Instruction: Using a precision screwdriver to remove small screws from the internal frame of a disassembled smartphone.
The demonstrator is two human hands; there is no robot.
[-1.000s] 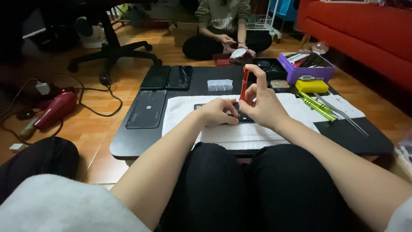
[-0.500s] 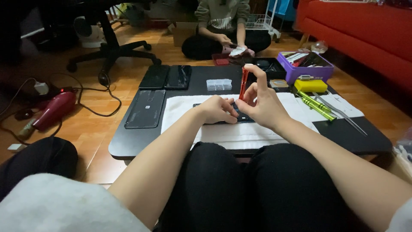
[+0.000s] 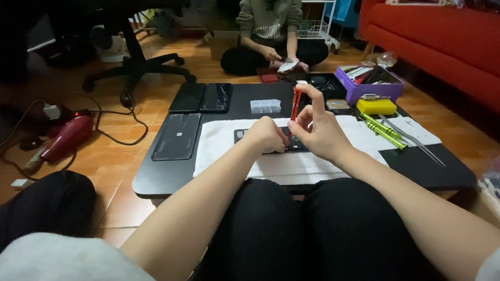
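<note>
right hand (image 3: 319, 131) – grips upright red screwdriver (image 3: 295, 104) | left hand (image 3: 268, 134) – rests on opened phone (image 3: 271, 141) | white cloth (image 3: 229, 145) under, black low table (image 3: 156, 179)

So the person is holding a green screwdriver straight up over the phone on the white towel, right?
Not quite. The head view shows the screwdriver in the right hand is red, not green. The green screwdrivers lie untouched further right on the table. The rest holds: it stands roughly upright over the phone on the white towel, with the left hand beside it.

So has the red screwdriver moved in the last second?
No. The red screwdriver stays upright just right of the clear box, held by the right hand.
</note>
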